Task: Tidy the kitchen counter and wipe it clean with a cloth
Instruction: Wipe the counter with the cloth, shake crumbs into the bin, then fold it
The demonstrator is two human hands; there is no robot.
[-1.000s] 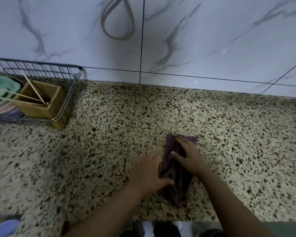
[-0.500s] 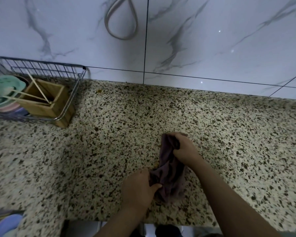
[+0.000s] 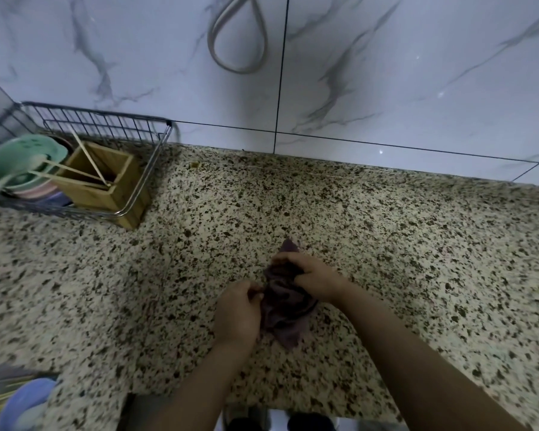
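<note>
A dark purple cloth [image 3: 285,309] is bunched up over the speckled granite counter [image 3: 386,244], near its front edge. My left hand [image 3: 238,311] grips the cloth's left side with curled fingers. My right hand [image 3: 311,275] clutches the cloth's upper part from the right, and a small corner of cloth sticks out beyond its fingers. The cloth's lower end hangs loose between my wrists.
A wire rack [image 3: 106,169] stands at the back left against the marble-tiled wall, holding a wooden box [image 3: 106,185] with chopsticks and a green bowl [image 3: 16,163]. A grey hose loop [image 3: 238,35] hangs on the wall. A blue object [image 3: 25,402] lies at the lower left.
The cloth went from lying stretched flat under my hands to being gathered and bunched between them. Both hands closed on it and drew closer together.
</note>
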